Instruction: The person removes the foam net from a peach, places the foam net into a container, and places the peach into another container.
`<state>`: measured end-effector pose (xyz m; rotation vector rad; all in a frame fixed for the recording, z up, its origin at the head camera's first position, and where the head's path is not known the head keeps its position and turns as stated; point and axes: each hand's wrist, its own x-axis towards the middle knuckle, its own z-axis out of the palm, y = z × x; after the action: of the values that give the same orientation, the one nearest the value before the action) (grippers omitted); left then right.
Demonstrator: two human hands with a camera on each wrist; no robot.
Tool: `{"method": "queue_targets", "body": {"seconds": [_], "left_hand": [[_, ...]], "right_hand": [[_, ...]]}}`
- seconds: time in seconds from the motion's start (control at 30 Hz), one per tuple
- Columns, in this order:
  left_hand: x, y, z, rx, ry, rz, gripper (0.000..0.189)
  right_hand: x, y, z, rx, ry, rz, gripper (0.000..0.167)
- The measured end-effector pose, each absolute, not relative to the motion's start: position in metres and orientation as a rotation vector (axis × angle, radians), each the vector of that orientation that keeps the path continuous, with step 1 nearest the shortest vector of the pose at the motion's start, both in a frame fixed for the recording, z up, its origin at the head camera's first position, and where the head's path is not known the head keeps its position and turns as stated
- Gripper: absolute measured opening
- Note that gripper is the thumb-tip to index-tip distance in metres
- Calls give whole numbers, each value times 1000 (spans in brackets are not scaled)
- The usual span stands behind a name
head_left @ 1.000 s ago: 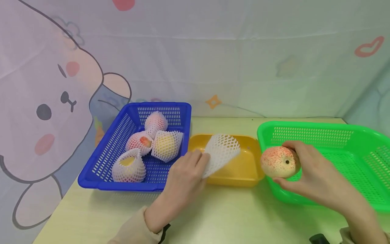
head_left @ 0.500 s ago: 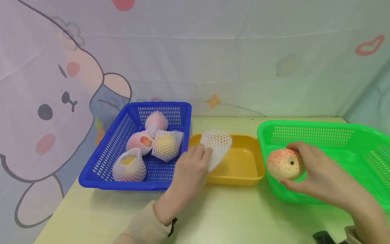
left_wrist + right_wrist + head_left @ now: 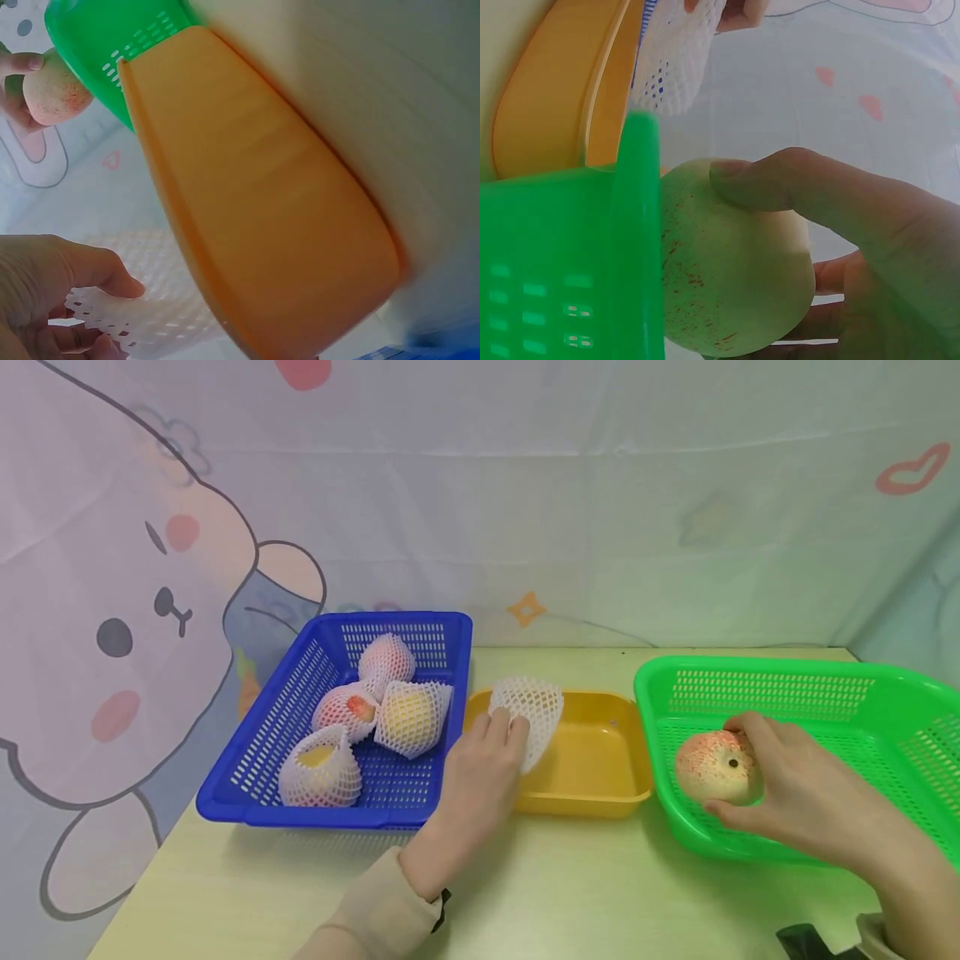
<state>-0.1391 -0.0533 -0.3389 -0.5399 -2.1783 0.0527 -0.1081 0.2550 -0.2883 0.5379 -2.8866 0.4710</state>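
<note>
My left hand (image 3: 483, 768) pinches a white foam fruit net (image 3: 538, 706) over the yellow-orange tray (image 3: 585, 806). In the left wrist view the empty net (image 3: 161, 330) hangs beside the tray's wall, thumb on its near end. My right hand (image 3: 802, 789) grips a pale yellow, red-speckled peach (image 3: 705, 768) with a small dark hole at one end. In the head view it overlaps the near left part of the green basket (image 3: 750, 843). The right wrist view has the thumb across the peach (image 3: 727, 277), the basket's rim (image 3: 637, 225) covering its left side.
On the left stands a blue basket (image 3: 300, 816) holding several fruits in foam nets, one of them a net-wrapped yellow fruit (image 3: 411, 718). The tray sits between the two baskets on a pale table (image 3: 555, 893). A printed cloth (image 3: 585, 527) hangs behind.
My right hand has carried the peach rightward, further over the green basket. My left hand has shifted slightly right, while the net's free end has swung left and now stands more upright.
</note>
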Motion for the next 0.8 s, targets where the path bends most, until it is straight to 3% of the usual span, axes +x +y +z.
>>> {"method": "queue_targets", "body": {"seconds": [0.8], "left_hand": [[-156, -43, -364, -428, -2172, 153, 14]], "right_hand": [[-119, 261, -299, 530, -3048, 523, 63]]}}
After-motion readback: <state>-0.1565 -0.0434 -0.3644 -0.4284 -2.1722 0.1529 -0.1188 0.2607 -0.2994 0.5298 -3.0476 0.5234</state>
